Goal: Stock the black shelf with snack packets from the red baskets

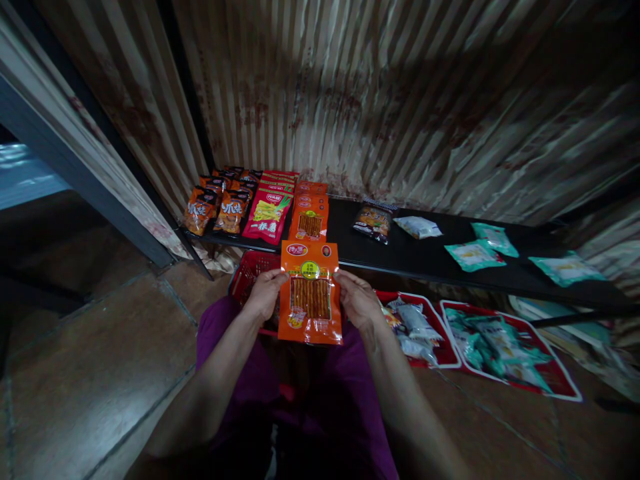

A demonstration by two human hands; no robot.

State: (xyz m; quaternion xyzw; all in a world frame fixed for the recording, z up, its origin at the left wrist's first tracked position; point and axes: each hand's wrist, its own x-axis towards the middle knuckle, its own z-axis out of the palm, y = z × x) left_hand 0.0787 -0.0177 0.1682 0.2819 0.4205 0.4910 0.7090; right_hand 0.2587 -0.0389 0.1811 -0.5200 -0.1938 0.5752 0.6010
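An upright orange packet (310, 293) is held in front of the shelf's near edge, above the person's lap. The left hand (265, 293) and right hand (358, 300) pinch its opposite side edges, fingers closed on the wrapper. Packet and hands partly block the view of a red basket (245, 267) just behind.

Beyond the packet, matching orange packets (309, 217) overlap in a row. Left of them lie red packets (269, 210), then black-and-orange packets (233, 207). To the right, more loosely spaced, are a dark packet (373, 222), a white packet (418, 227) and three teal packets (473, 255). Below these, a middle basket (447, 347) holds mixed packets, and a right basket (565, 373) beside it holds teal ones.

The shelf (345, 247) is long, low and black. A pleated, patterned curtain (320, 100) hangs behind, with a dark post (185, 80) before it; the floor (90, 360) is brown tile, dimly lit.
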